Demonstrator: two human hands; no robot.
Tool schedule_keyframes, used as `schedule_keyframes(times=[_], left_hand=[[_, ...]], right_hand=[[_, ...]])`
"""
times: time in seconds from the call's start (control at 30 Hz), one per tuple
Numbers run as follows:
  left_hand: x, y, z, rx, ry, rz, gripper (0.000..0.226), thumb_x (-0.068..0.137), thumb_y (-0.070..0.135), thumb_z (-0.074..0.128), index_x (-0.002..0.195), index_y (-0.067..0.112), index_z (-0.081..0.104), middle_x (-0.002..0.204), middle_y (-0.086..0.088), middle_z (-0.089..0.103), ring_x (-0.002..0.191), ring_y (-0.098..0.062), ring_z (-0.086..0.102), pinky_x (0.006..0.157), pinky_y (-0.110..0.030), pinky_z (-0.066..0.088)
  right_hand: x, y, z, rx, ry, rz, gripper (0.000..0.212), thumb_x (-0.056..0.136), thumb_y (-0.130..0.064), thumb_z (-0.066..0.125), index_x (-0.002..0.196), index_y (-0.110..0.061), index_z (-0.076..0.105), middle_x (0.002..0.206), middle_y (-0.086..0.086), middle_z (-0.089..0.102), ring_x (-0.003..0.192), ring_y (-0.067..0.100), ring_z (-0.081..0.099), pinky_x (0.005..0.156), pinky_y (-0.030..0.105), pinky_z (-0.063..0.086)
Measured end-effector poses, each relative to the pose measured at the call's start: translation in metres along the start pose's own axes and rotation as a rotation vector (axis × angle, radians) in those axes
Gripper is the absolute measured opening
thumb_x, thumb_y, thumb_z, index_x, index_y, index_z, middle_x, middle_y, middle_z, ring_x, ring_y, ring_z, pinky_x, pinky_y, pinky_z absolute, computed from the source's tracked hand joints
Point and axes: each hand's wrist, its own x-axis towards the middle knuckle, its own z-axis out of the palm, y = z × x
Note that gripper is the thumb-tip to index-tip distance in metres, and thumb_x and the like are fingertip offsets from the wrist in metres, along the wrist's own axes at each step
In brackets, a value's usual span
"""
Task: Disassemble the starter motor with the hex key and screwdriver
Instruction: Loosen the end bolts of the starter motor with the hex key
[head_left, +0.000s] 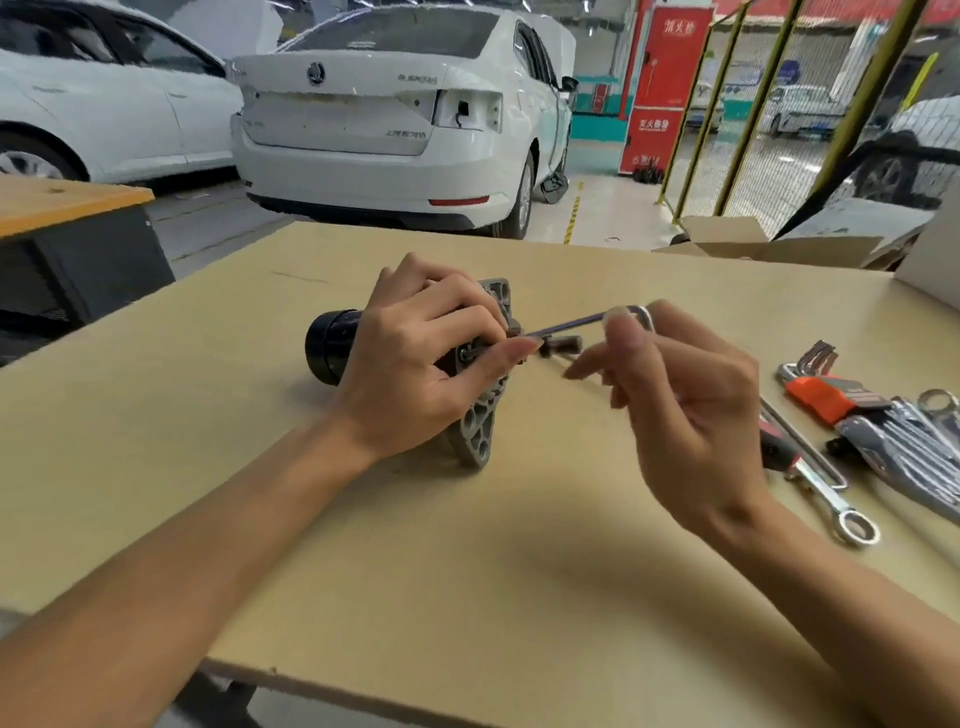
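Frame centre: right hand pinches the hex key at its bend, evidently to turn it. Left hand grips the starter motor, steadying it on the surface. Spare wrenches lie right; a white car beyond.

Starter motor lies on table, mid-board, flange end toward right. Left hand over motor body. Hex key runs from flange rightward to right hand; small loose part on table just below key. Hex key set and wrenches at right edge of table. Cardboard boxes at far right corner. Car behind table; workbench at far left.
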Motion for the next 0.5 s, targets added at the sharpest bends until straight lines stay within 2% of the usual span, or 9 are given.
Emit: schedule_keyframes(times=[0.07,0.17,0.27,0.37,0.5], left_hand=[[0.0006,-0.0001,-0.0006,0.001,-0.013,0.001,0.032,0.090,0.029,0.070,0.072,0.004,0.075,0.082,-0.003,0.072,0.088,-0.032,0.061,0.076,-0.053,0.044],[0.0005,-0.0025,-0.0012,0.004,0.008,0.024,0.033,0.091,0.030,0.070,0.071,0.003,0.075,0.083,-0.003,0.073,0.088,-0.033,0.061,0.076,-0.052,0.045],[-0.0012,-0.0037,0.0020,0.022,0.036,0.047,0.037,0.092,0.033,0.069,0.070,0.004,0.074,0.083,-0.002,0.072,0.088,-0.032,0.061,0.077,-0.051,0.045],[-0.0023,-0.0058,0.0035,0.023,0.052,0.065,0.037,0.092,0.034,0.069,0.069,0.005,0.074,0.083,-0.002,0.072,0.086,-0.032,0.062,0.077,-0.049,0.046],[-0.0016,-0.0052,0.0025,0.029,0.047,0.075,0.036,0.090,0.034,0.070,0.069,0.005,0.074,0.083,-0.002,0.072,0.085,-0.031,0.061,0.076,-0.048,0.046]], right_hand=[[-0.0009,0.0007,0.0014,0.025,-0.001,0.045,0.040,0.101,-0.034,0.045,0.080,-0.016,0.074,0.066,0.000,0.055,0.057,0.024,0.052,0.049,0.042,0.038],[-0.0019,-0.0016,0.0042,0.102,-0.015,0.132,0.042,0.100,-0.037,0.045,0.080,-0.014,0.074,0.061,-0.010,0.051,0.056,0.011,0.051,0.055,0.025,0.036],[-0.0029,-0.0040,0.0056,0.162,-0.027,0.283,0.046,0.096,-0.051,0.045,0.071,-0.026,0.074,0.063,-0.008,0.056,0.064,0.012,0.057,0.060,0.027,0.041],[-0.0014,-0.0036,0.0059,0.190,-0.016,0.417,0.051,0.089,-0.061,0.046,0.072,-0.026,0.077,0.071,-0.006,0.057,0.072,0.011,0.061,0.058,0.024,0.044],[-0.0006,-0.0014,0.0055,0.228,-0.033,0.462,0.045,0.096,-0.051,0.049,0.076,-0.021,0.076,0.061,-0.010,0.051,0.056,0.010,0.052,0.053,0.024,0.040]])
